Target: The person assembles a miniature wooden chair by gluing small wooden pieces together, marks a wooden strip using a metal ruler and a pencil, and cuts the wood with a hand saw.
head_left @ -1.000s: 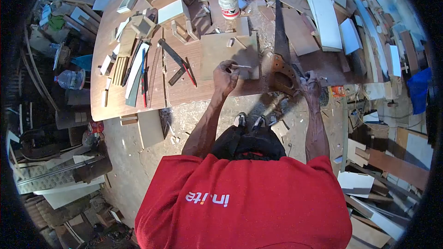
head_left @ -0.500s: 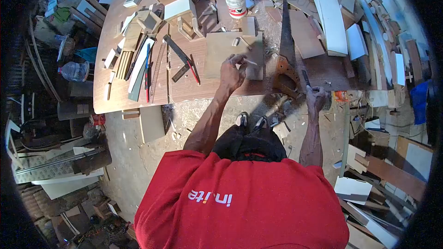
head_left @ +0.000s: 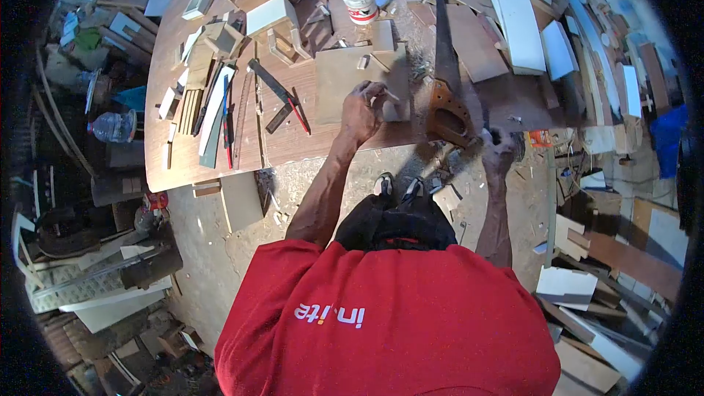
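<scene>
My left hand (head_left: 361, 114) hovers over the near part of a flat brown board (head_left: 345, 77), fingers pinched on a small thin wood strip (head_left: 392, 94). My right hand (head_left: 499, 148) is closed at the table's front edge, around a dark narrow tool (head_left: 485, 119) that points away from me; blur and shadow hide its exact kind. Between my hands lies a handsaw (head_left: 449, 111), its wooden handle toward me and its dark blade pointing to the far side. A small wood block (head_left: 363, 62) and a larger one (head_left: 382, 35) rest on the board.
Left on the table (head_left: 242, 121) are a try square (head_left: 270, 84), a red-and-black pencil (head_left: 299, 114) and several wood strips. Behind the board stands a white glue tub (head_left: 359, 4). Long white panels (head_left: 513, 22) and offcuts crowd the right. Wood scraps litter the floor (head_left: 213, 249).
The view has shifted slightly, moving the table's contents a little up and left. My left hand keeps the wood strip; my right hand's tool now appears more foreshortened and blurred.
</scene>
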`<action>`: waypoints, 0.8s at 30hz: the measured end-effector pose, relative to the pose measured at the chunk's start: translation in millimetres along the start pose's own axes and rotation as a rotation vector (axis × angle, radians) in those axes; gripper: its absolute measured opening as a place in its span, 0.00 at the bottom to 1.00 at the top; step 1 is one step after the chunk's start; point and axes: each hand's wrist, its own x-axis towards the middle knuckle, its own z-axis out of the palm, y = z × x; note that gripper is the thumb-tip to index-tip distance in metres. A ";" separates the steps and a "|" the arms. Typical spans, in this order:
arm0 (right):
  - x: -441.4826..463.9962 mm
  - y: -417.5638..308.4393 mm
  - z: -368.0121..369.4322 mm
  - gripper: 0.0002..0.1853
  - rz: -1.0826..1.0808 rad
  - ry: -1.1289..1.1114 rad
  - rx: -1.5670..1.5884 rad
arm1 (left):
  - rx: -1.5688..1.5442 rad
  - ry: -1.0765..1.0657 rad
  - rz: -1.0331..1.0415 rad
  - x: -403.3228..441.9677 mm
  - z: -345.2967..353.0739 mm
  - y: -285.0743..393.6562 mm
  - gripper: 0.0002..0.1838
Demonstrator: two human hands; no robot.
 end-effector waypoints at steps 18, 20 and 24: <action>-42.2 -115.7 99.9 0.07 -0.432 -0.136 0.061 | 0.118 -0.128 0.192 17.8 -3.0 12.1 0.05; -42.5 -113.0 107.3 0.07 -0.457 -0.119 0.039 | 0.132 -0.133 0.213 17.7 -2.4 10.2 0.06; -42.0 -120.8 104.4 0.04 -0.492 -0.115 -0.031 | 0.133 -0.165 0.208 20.4 -4.1 11.6 0.06</action>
